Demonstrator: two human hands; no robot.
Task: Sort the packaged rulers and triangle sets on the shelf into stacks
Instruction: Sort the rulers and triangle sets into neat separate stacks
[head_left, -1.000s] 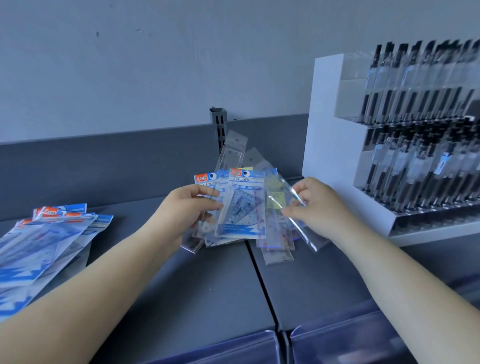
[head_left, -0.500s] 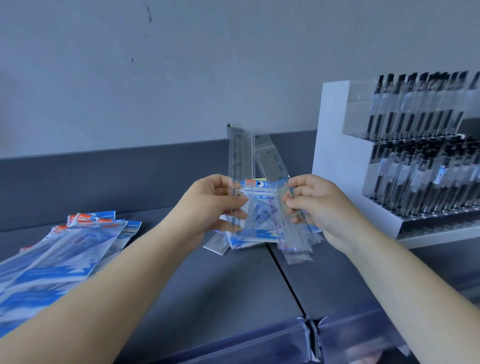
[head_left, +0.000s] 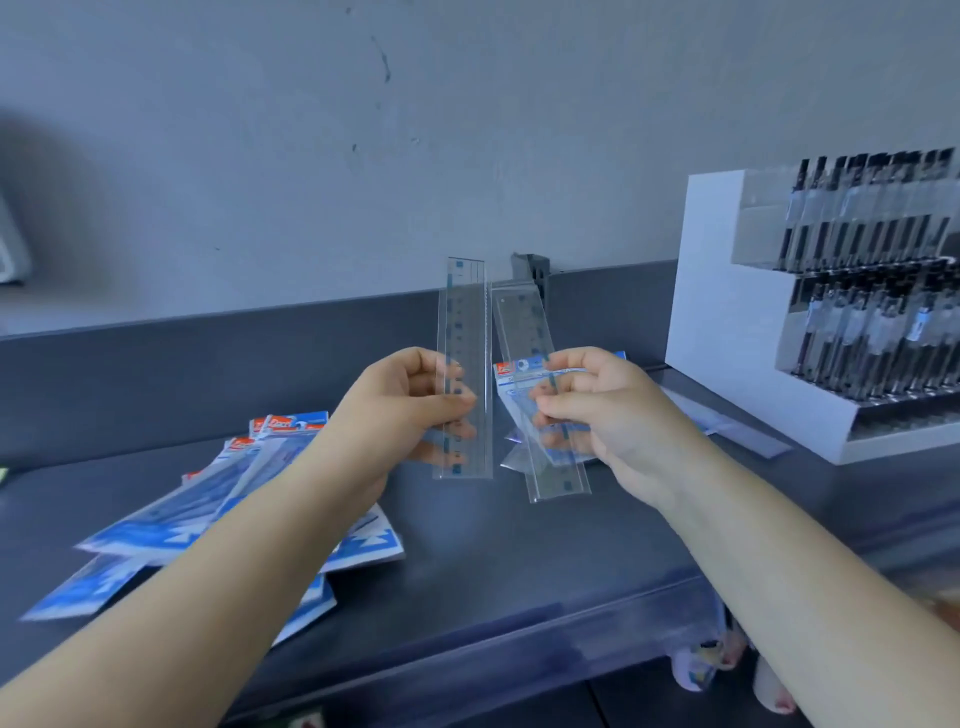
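Centrally, a clear packaged ruler (head_left: 464, 364) is pinched upright by the left hand (head_left: 402, 410), thumb in front and fingers curled behind the sleeve, above the dark shelf (head_left: 493, 561). Just beside it, apart from it, a second clear ruler (head_left: 540, 395) is gripped by the right hand (head_left: 597, 410) together with a blue-and-white triangle set pack (head_left: 511, 384); that ruler is tilted, its top leaning toward the first one, and the pack is held behind it. Both hands are thus clamped on packages and raised off the shelf.

Further left, a fanned, untidy pile of blue-and-white packs (head_left: 171, 519) is laid flat on the shelf, partly hidden under the left forearm. To the right, one clear sleeve (head_left: 727, 426) is seen lying flat on the shelf beside a white display stand (head_left: 727, 312), in which rows of black pens (head_left: 872, 218) are held upright on stepped tiers. A grey wall (head_left: 363, 130) is seen behind the shelf.
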